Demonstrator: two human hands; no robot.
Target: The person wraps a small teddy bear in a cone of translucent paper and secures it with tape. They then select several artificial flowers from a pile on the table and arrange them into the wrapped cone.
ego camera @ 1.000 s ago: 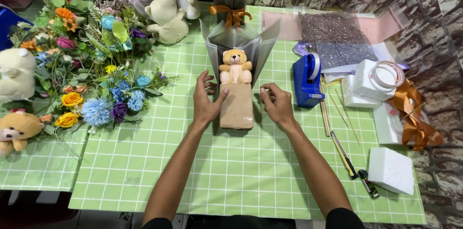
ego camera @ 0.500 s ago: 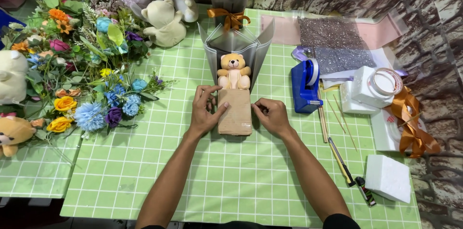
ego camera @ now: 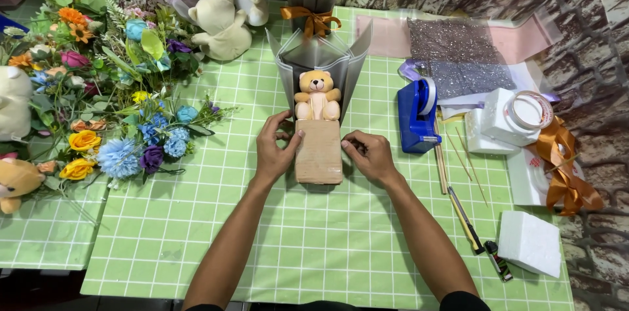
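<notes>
A flat brown cardboard block [ego camera: 319, 152] lies near the middle of the surface covered with a green checked cloth [ego camera: 314, 245], its far end touching a small tan teddy bear [ego camera: 318, 95] that sits against folded grey wrapping sheets [ego camera: 321, 55]. The left hand [ego camera: 275, 150] presses against the block's left edge, thumb on its upper corner; its grip is closed lightly onto that edge. The right hand [ego camera: 368, 154] meets the block's right edge, fingers curled together and pinching at the side, though what lies between the fingertips is too small to tell.

Just right of the right hand stands a blue tape dispenser [ego camera: 416, 118]. Thin wooden sticks [ego camera: 440, 160] lie beside it, and a dark-handled tool [ego camera: 466, 222] rests nearer the front edge, next to a white foam block [ego camera: 529, 242]. A white jar with a roll of tape on it [ego camera: 517, 118] and an orange satin ribbon [ego camera: 563, 167] sit further right. To the left, well apart from the hands, spreads a heap of artificial flowers in blue, yellow and orange [ego camera: 105, 101], with cream plush bears [ego camera: 219, 23] behind.
</notes>
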